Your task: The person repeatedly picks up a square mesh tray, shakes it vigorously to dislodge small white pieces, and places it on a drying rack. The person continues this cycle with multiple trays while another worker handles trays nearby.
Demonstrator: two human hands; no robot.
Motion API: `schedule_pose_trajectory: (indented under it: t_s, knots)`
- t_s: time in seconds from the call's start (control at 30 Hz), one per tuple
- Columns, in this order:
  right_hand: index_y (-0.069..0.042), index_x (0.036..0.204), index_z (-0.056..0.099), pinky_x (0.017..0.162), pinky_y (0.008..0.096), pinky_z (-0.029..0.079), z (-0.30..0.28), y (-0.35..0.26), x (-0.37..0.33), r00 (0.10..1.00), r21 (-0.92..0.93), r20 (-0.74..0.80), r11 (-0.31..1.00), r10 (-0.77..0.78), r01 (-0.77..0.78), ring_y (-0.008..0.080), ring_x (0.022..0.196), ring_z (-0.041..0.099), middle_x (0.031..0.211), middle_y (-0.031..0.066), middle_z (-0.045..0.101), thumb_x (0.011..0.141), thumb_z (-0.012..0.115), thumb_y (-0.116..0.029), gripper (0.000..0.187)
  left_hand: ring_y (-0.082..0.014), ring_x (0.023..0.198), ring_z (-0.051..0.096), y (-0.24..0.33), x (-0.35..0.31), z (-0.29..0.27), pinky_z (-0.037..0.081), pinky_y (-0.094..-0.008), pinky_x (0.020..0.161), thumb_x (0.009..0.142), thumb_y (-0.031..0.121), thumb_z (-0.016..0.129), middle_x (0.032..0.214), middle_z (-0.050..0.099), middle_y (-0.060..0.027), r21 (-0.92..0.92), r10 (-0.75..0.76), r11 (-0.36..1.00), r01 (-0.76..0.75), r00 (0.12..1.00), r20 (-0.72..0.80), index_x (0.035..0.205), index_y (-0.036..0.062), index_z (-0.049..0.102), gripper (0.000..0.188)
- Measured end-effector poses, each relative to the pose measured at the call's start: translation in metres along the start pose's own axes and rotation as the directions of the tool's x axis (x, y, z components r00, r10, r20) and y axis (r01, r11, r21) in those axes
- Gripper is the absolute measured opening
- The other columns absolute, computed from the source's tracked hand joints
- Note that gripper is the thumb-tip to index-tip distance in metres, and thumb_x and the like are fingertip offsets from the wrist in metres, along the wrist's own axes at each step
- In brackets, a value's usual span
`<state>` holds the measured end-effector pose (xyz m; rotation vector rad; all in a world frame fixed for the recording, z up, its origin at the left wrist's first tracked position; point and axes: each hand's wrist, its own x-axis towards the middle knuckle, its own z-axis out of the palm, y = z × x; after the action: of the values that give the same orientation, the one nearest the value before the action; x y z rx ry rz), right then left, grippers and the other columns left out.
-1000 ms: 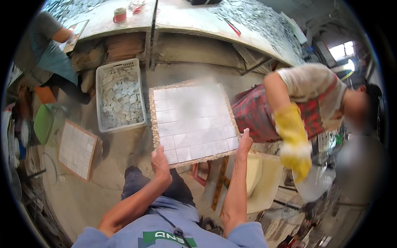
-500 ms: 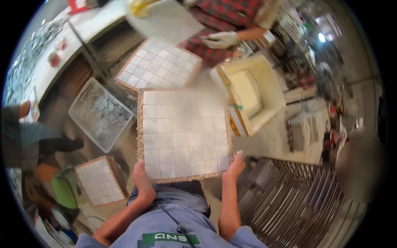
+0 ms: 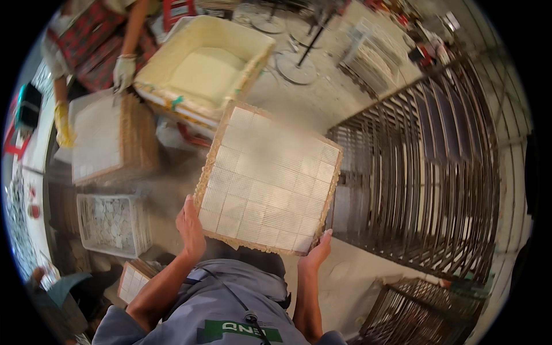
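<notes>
The tile sheet (image 3: pixel 269 179) is carried flat in mid-air, left of the metal rack (image 3: pixel 428 172), gripped only at its near edge by the left hand (image 3: pixel 190 225) and right hand (image 3: pixel 319 248), so sagging or slipping onto the floor is judged possible.

Green rectangular label (image 3: pixel 238 332) on grey shirt, bottom centre
</notes>
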<state>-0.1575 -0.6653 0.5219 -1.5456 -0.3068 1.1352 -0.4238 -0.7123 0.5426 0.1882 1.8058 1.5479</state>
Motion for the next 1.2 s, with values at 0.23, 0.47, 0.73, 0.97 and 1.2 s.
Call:
schedule_pose_trajectory:
  t_s: [0.23, 0.47, 0.73, 0.97, 1.2]
  knots:
    - [0.004, 0.116, 0.044, 0.087, 0.0311, 0.041, -0.068, -0.022, 0.043, 0.973, 0.1, 0.112, 0.972, 0.202, -0.214, 0.0202, 0.101, 0.052, 0.112, 0.011, 0.053, 0.09, 0.035, -0.045, 0.056, -0.0188, 0.06, 0.042, -0.01, 0.008, 0.101, 0.036, -0.0339, 0.06, 0.086, 0.039, 0.043, 0.063, 0.049, -0.0118, 0.221, 0.003, 0.975, -0.012, 0.999, 0.042, 0.071, -0.0091, 0.053, 0.051]
    - [0.004, 0.122, 0.04, 0.092, 0.0312, 0.037, -0.059, -0.01, 0.081, 0.941, 0.241, 0.061, 0.91, 0.333, -0.338, 0.021, 0.107, 0.048, 0.12, 0.0124, 0.049, 0.089, 0.034, -0.05, 0.064, -0.0234, 0.064, 0.048, -0.006, 0.044, 0.175, 0.038, -0.0361, 0.065, 0.086, 0.04, 0.043, 0.07, 0.056, -0.0183, 0.524, -0.014, 0.844, -0.115, 0.972, 0.236, 0.078, -0.0106, 0.057, 0.053]
    - [0.005, 0.125, 0.036, 0.096, 0.0312, 0.032, -0.022, 0.032, 0.062, 0.917, 0.442, -0.228, 0.874, 0.326, -0.2, 0.0218, 0.113, 0.043, 0.126, 0.0128, 0.043, 0.09, 0.033, -0.048, 0.063, -0.0349, 0.066, 0.052, -0.033, 0.121, 0.235, 0.038, -0.0402, 0.066, 0.086, 0.043, 0.038, 0.072, 0.056, -0.0245, 0.692, 0.117, 0.363, -0.624, 0.767, 0.63, 0.081, -0.0048, 0.061, 0.054]
    - [0.004, 0.13, 0.027, 0.101, 0.0355, 0.027, -0.019, 0.089, 0.057, 0.87, 0.719, -0.149, 0.656, 0.47, -0.231, 0.0275, 0.12, 0.036, 0.133, 0.0157, 0.035, 0.09, 0.024, -0.052, 0.069, -0.0381, 0.067, 0.052, -0.042, 0.133, 0.283, 0.036, -0.044, 0.064, 0.086, 0.044, 0.035, 0.069, 0.055, -0.0247, 0.684, -0.111, 0.233, -0.692, 0.68, 0.725, 0.072, -0.0051, 0.058, 0.055]
    - [0.0, 0.131, 0.028, 0.1, 0.0381, 0.028, 0.005, 0.137, 0.061, 0.703, 0.879, -0.352, 0.477, 0.618, 0.02, 0.028, 0.12, 0.035, 0.132, 0.013, 0.037, 0.088, 0.026, -0.053, 0.067, -0.0363, 0.07, 0.055, -0.089, 0.122, 0.347, 0.037, -0.0421, 0.067, 0.085, 0.047, 0.037, 0.072, 0.056, -0.0247, 0.558, -0.195, 0.174, -0.812, 0.527, 0.827, 0.076, -0.0047, 0.058, 0.056]
